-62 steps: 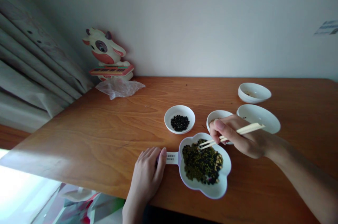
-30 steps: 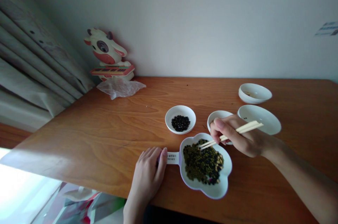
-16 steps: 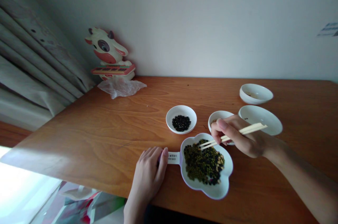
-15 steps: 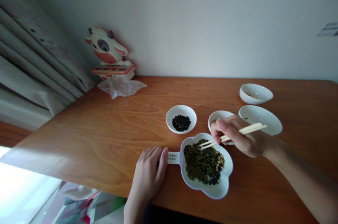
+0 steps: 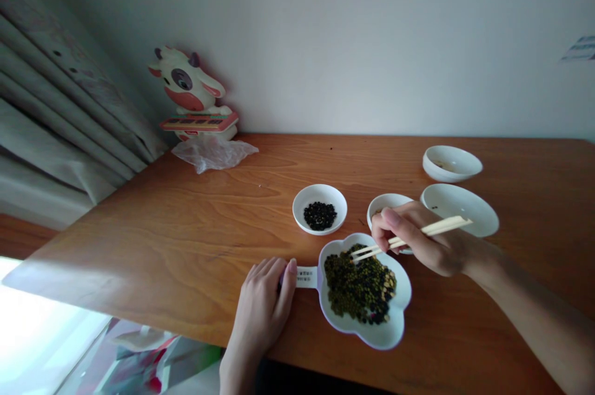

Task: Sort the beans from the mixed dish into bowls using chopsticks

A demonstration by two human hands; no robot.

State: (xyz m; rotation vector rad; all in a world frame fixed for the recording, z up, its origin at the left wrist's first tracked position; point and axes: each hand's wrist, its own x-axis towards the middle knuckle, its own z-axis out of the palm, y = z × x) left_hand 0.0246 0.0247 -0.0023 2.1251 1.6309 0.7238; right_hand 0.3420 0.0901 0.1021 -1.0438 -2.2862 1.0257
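Observation:
A white flower-shaped dish [image 5: 377, 334] with a short handle holds a heap of mixed green, black and pale beans [image 5: 360, 286] near the table's front edge. My left hand [image 5: 261, 307] lies on the table with its fingers curled around the dish's handle [image 5: 307, 276]. My right hand [image 5: 421, 239] grips a pair of pale wooden chopsticks [image 5: 409, 237]; their tips rest at the far edge of the bean heap. A small white bowl of black beans [image 5: 320, 209] stands just behind the dish. Another small white bowl [image 5: 387, 203] is partly hidden behind my right hand.
Two more white bowls, one [image 5: 460, 209] close to my right wrist and one [image 5: 452, 163] farther back, sit at the right. A cow-shaped toy [image 5: 190, 97] and a crumpled clear plastic bag [image 5: 214, 152] stand at the back left against the wall. Curtains [image 5: 56, 103] hang on the left.
Almost nothing has moved. Both hands keep their hold, and the chopstick tips stay at the far edge of the beans; the view has shifted slightly.

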